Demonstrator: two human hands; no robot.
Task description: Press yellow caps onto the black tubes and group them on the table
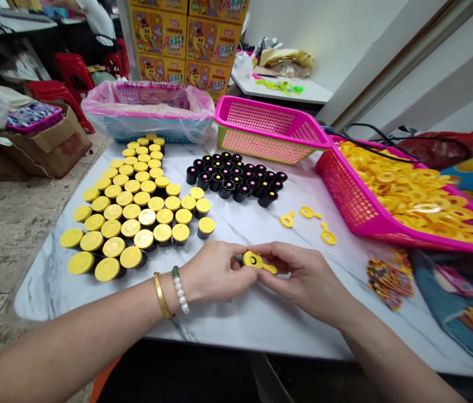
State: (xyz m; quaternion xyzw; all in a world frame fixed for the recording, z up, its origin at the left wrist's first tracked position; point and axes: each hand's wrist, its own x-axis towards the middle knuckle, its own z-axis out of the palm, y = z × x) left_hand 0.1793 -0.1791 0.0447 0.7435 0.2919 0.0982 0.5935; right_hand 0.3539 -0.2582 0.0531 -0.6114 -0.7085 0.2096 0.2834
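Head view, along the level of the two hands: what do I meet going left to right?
Black round containers with flat yellow tops → left hand → small yellow plastic ring-shaped piece with a tab → right hand → pile of small multicoloured printed pieces → blue cloth.

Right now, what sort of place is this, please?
Probably an assembly workshop: many yellow-capped black pots, a pink plastic basket of yellow tabbed rings, and stacked printed yellow cartons.

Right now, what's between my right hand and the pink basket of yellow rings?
The head view shows loose yellow rings on the tabletop between your right hand and that basket.
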